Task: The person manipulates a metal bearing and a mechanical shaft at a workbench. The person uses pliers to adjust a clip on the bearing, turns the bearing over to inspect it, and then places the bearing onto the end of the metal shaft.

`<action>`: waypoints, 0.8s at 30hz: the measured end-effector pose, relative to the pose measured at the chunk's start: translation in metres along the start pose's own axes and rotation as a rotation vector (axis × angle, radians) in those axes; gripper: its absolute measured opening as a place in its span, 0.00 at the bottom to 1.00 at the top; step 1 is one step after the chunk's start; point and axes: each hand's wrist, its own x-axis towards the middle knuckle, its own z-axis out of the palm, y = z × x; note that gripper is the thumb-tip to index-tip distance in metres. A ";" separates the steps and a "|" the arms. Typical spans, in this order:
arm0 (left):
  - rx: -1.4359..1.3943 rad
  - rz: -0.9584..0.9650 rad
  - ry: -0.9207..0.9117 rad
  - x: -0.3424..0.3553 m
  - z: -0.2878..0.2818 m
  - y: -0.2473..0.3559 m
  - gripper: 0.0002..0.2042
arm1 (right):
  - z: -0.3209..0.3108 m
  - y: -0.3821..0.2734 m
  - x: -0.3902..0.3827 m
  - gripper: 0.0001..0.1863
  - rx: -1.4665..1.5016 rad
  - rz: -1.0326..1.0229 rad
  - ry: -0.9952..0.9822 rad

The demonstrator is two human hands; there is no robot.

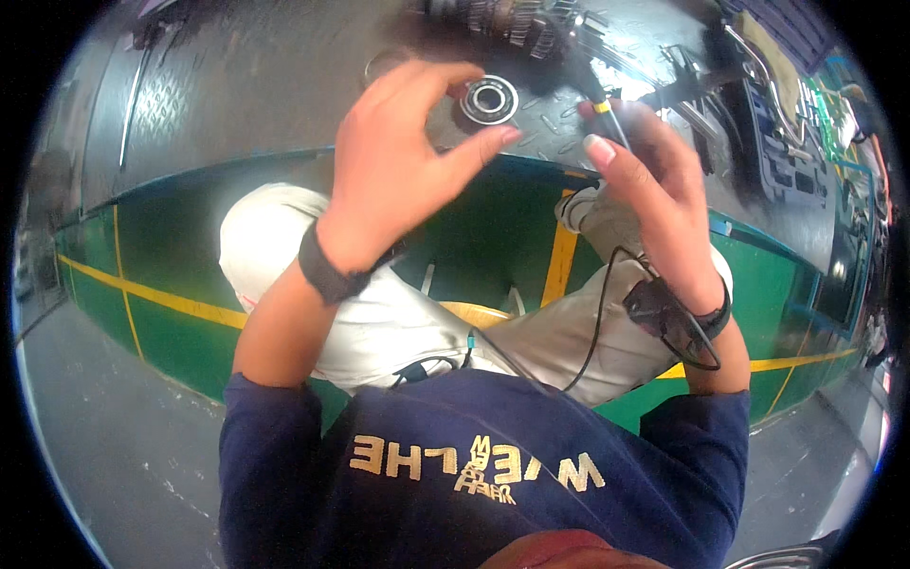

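At the near edge of the metal bench, my left hand (398,161) has its thumb and fingers closed round a steel ball bearing (490,100). The bearing's round face, with its centre hole, is turned up toward me. To the right, my right hand (654,171) pinches a slim pen-like tool (614,125) with a yellow band between thumb and fingers. Its far end is dark and blurred, so I cannot make out its kind. The tool and the bearing are apart.
Blurred metal parts and a toothed or threaded piece (517,24) lie at the back of the steel bench (218,85). A grey tool case (791,171) sits on the right. Black cables (599,332) hang from my right wrist across my lap.
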 end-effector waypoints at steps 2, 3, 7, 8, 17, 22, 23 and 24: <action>-0.354 -0.114 -0.119 -0.011 0.003 0.018 0.24 | 0.015 0.006 -0.005 0.34 0.044 -0.086 -0.069; -0.682 -0.171 -0.146 -0.030 0.016 0.027 0.26 | 0.023 0.010 -0.006 0.39 -0.028 -0.155 -0.100; -1.315 -0.549 -0.633 -0.030 0.002 0.025 0.33 | 0.034 0.004 -0.012 0.55 -0.197 -0.393 -0.108; -1.378 -0.511 -0.586 -0.032 0.003 0.027 0.32 | 0.031 0.008 -0.011 0.59 -0.236 -0.395 -0.132; -1.136 -0.361 -0.400 -0.035 -0.005 0.007 0.26 | 0.001 -0.014 0.015 0.38 -0.534 -0.780 -0.134; -0.991 -0.490 -0.342 -0.042 -0.019 -0.014 0.22 | -0.031 -0.051 0.037 0.21 -1.321 -0.910 0.031; -0.960 -0.544 -0.376 -0.045 -0.022 -0.020 0.18 | -0.030 -0.053 0.040 0.20 -1.392 -0.904 0.023; -0.964 -0.582 -0.273 -0.046 -0.020 -0.014 0.17 | -0.030 -0.052 0.040 0.20 -1.404 -0.899 0.020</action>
